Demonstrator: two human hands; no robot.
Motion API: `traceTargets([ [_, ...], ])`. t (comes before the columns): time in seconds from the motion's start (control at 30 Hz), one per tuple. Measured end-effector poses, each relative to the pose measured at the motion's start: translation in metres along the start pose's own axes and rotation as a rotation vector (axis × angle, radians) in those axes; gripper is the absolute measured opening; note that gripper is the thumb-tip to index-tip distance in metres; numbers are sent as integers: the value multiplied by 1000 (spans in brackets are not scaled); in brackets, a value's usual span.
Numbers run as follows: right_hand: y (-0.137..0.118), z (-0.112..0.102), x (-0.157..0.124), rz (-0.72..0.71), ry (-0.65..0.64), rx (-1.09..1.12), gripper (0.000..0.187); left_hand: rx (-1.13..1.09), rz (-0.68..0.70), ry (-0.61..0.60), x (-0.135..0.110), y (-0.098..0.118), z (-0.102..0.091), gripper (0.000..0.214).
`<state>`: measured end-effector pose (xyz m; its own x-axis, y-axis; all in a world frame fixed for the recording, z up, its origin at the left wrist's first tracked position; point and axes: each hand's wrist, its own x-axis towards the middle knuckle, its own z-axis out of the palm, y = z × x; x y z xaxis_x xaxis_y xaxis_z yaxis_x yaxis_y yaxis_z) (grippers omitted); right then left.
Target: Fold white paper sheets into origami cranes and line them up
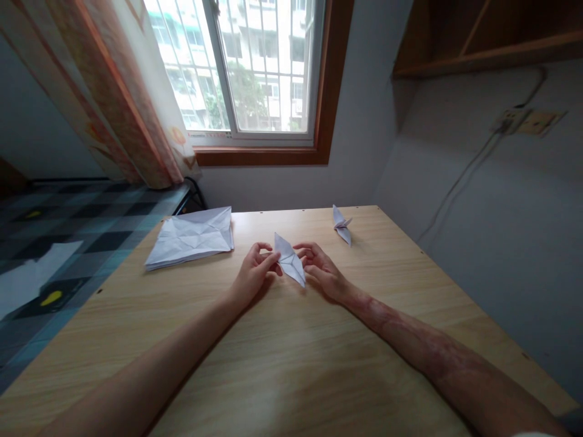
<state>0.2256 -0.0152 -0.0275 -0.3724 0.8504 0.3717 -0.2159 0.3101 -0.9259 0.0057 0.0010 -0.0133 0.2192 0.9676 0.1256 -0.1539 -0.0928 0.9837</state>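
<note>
A white paper crane (pixel 290 260) with its two wings spread is between my hands, just over the wooden table (pixel 291 364). My left hand (pixel 259 267) pinches its left side, thumb on top. On the other side, my right hand (pixel 321 270) has its fingers curled around the crane's right end; the fingertips are partly hidden, and a small folded part appears to be between them. A second finished paper crane (pixel 341 225) rests farther back on the table, to the right.
A stack of creased white paper (pixel 194 237) lies at the table's back left. Left of the table is a bed with a checked cover (pixel 104 209) and loose white sheets (pixel 40 273). A window (pixel 268 67), a wall socket with a cable (pixel 510 119) and a wooden shelf (pixel 496 54) surround the table.
</note>
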Motion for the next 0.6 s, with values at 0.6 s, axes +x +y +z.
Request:
traceTargets([
  [0.6,14,-4,1,-36,50,-93,53,-2,27,-33,-3,2,2,36],
])
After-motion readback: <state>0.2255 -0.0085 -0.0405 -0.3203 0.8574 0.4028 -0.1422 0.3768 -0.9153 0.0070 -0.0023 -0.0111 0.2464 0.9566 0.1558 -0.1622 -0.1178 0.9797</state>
